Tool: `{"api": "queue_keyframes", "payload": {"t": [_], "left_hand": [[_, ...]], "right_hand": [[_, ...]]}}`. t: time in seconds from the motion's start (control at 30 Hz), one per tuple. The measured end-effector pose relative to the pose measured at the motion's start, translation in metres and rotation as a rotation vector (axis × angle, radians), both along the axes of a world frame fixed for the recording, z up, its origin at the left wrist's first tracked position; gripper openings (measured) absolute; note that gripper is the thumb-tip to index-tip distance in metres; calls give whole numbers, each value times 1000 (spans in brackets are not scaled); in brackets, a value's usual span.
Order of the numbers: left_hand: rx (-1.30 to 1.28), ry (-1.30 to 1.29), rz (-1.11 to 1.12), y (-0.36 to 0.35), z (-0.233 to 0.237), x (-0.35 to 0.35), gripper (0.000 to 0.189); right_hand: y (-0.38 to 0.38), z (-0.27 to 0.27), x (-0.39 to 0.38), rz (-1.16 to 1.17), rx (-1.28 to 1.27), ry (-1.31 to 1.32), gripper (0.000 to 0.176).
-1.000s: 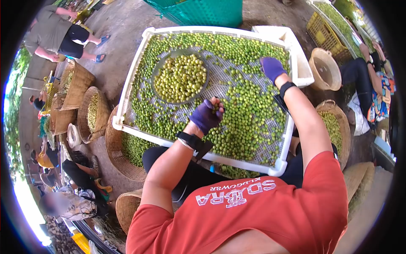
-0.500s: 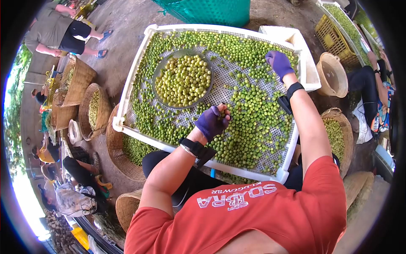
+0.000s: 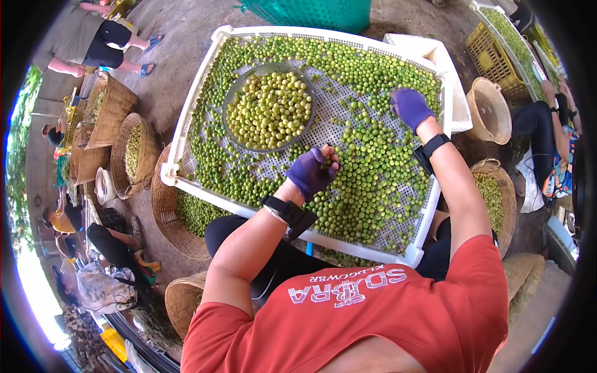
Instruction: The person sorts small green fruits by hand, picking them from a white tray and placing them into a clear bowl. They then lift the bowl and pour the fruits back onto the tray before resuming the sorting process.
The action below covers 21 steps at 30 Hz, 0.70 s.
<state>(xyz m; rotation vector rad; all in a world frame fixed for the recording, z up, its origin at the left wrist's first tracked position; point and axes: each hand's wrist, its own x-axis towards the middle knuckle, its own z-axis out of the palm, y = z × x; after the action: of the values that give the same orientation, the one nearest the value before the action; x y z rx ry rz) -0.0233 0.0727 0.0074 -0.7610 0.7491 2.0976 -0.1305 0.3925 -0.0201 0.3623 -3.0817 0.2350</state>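
Observation:
A white perforated tray [image 3: 202,193] is spread with small round green fruits [image 3: 367,158]. Within it, toward the left, a clear round bowl [image 3: 229,127] holds paler yellow-green fruits [image 3: 270,109]. My left hand [image 3: 311,172], in a purple fingerless glove, is just below and right of the bowl, its fingers curled around small green fruits that show by the thumb. Over the tray's right side, my right hand [image 3: 410,109], also in a purple glove, is closed and bent down among the green fruits. Its fingertips are hidden, so I cannot make out what they hold.
A woven basket [image 3: 165,193] of green fruits stands left of the tray, another basket [image 3: 507,214] on the right. A white box [image 3: 459,93] and a beige bucket [image 3: 488,112] lie beyond the right edge. A green basket [image 3: 311,12] is at the back. Other people are at both sides.
My left hand has shifted slightly up, its fingers still curled. My right hand stays over nearly the same spot, closed. The view has moved a little.

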Motion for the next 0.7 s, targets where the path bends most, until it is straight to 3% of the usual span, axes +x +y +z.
{"api": "queue_keyframes", "payload": {"t": [0.07, 0.17, 0.33, 0.47, 0.6, 0.7], "left_hand": [[-7, 80, -32, -1, 1, 1, 13], [-10, 75, -37, -1, -1, 6, 14], [-30, 85, -61, 0, -2, 2, 17], [-44, 114, -81, 0, -1, 4, 17], [-49, 90, -63, 3, 1, 4, 17], [-45, 73, -58, 2, 0, 3, 16]], "right_hand": [[2, 3, -11, -82, -131, -75, 12], [7, 1, -32, 3, -179, 274, 11], [-6, -16, -43, 122, 109, 209, 11], [-9, -6, -33, 33, -85, 171, 13], [-46, 15, -15, 267, -369, 96, 12], [-70, 5, 1, 430, -156, -70, 13]]}}
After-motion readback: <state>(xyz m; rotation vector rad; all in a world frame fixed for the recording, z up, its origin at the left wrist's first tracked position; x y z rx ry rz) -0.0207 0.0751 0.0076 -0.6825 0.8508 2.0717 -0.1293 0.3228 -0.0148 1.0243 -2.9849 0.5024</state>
